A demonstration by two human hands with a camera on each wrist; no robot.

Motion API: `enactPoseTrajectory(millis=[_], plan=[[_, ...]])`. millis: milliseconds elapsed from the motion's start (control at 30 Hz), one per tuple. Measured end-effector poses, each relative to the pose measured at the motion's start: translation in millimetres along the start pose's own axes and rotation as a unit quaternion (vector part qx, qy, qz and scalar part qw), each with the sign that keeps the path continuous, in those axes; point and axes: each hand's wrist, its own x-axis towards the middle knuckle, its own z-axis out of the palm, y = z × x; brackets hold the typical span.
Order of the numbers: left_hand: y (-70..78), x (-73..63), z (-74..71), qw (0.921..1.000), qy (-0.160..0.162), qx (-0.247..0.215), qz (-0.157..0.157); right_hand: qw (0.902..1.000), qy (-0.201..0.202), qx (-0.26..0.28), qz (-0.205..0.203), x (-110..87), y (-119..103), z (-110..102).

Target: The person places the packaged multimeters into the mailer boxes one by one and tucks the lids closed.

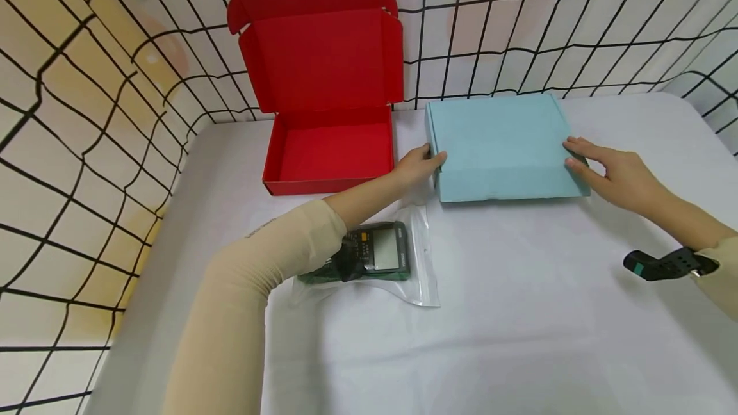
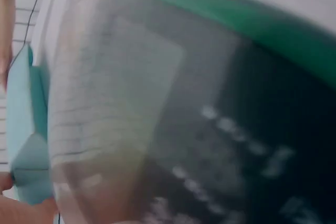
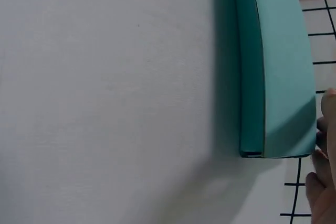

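Note:
A closed light blue cardboard box (image 1: 501, 139) lies at the back right, with both hands at its short sides. My left hand (image 1: 416, 165) grips its left edge, thumb on the lid and the other fingers mostly hidden beside it. At the opposite edge, my right hand (image 1: 619, 175) holds the box with fingertips and thumb on the rim. In the right wrist view, the front of the blue box (image 3: 286, 77) shows, with fingers at its corner. Under the left forearm sits a dark multimeter (image 1: 385, 248) in a clear plastic bag (image 1: 425, 274); it looms large and blurred in the left wrist view.
An open red cardboard box (image 1: 328, 146) stands left of the blue one, its lid (image 1: 323, 56) raised against the black wire grid (image 1: 478, 53). The grid borders the white table (image 1: 490, 325) at the back and left. A black band (image 1: 663, 266) is by the right wrist.

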Motion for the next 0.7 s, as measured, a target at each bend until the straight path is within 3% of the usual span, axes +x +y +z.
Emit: enactPoseTrajectory(millis=[100, 333, 567, 700], plan=[[3.2, 3.4, -2.8, 0.9997, -0.014, 0.016, -0.01, 0.9997, -0.017, -0.011, -0.013, 2.3, 7, -1], [12.2, 12.5, -9.5, 0.9965, -0.055, -0.033, -0.054, 0.9939, -0.107, -0.026, 0.004, 9.6, 21, -15], [20.1, 18.6, -11.8, 0.9909, -0.056, -0.073, -0.098, 0.9888, -0.146, -0.025, 0.016, 14.1, 25, -25], [24.0, 17.9, -16.0, 0.9903, -0.051, -0.057, -0.116, 0.9869, -0.16, -0.015, 0.014, 18.8, 24, -24]])
